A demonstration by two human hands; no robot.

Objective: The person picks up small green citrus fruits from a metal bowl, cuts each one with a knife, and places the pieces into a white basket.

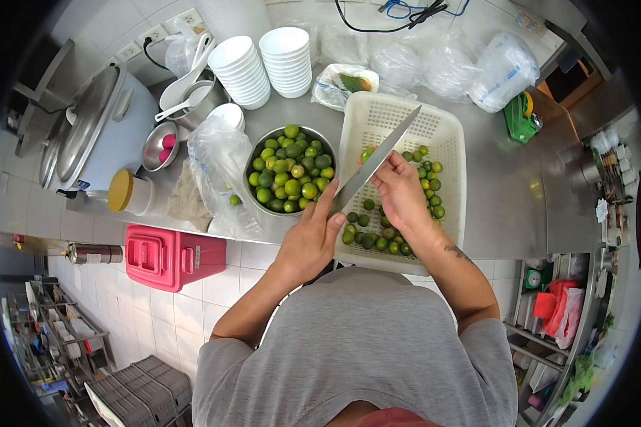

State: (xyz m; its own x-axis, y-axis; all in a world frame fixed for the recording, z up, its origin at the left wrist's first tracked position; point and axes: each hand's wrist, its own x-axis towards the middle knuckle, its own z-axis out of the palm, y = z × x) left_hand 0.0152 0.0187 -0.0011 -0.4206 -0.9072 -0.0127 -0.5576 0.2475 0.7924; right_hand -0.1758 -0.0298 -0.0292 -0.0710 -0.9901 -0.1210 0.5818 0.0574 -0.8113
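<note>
A long knife (381,160) points up and to the right over a white perforated basket (457,156). Its handle end is in my left hand (312,238), with the index finger stretched along it. Closed fingers of my right hand (400,188) meet at the blade's right edge; what they pinch is hidden. Beyond the blade, a green lime (366,154) shows in part. Small green limes (381,244) lie in the basket's lower and right parts. Left of the basket, a steel bowl (248,186) is heaped with green and yellowish limes (292,171).
Stacked white bowls (286,67), plastic bags (224,160) and a large lidded pot (92,128) stand on the steel counter (502,192). Below are a pink bin (171,257) and a grey crate (142,391). Shelving (548,356) stands at right.
</note>
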